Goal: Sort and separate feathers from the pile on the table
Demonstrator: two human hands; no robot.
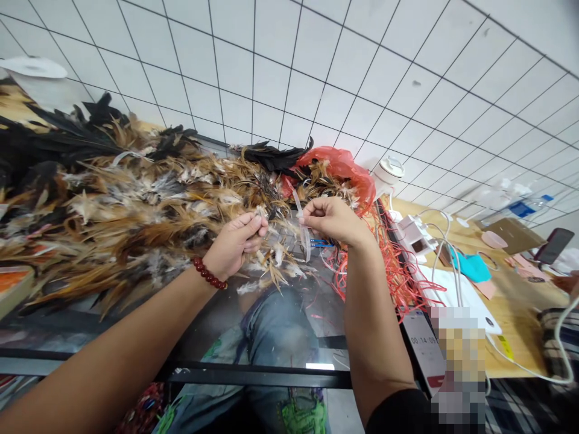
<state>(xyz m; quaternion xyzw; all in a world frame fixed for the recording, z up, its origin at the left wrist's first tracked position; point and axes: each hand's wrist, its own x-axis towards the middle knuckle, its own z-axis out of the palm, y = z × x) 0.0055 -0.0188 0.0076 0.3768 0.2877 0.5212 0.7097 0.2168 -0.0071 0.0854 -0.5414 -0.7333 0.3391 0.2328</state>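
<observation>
My left hand point(239, 242), with a red bead bracelet point(208, 274) on the wrist, is closed in a pinch on a small bunch of feathers point(263, 218) at the edge of a big pile of brown, black and white feathers point(113, 205). My right hand point(332, 218) is closed too, pinching a strip of clear tape point(304, 232) that hangs down between the two hands. Both hands are held over a glass table top point(271, 337), close together, a little apart from each other.
A red plastic bag point(348, 169) and loose red strings point(398, 271) lie right of the feathers. Further right a wooden table point(520, 301) carries white cables, a white device, a teal item and a phone. A white tape roll point(34, 69) sits far left. Tiled wall behind.
</observation>
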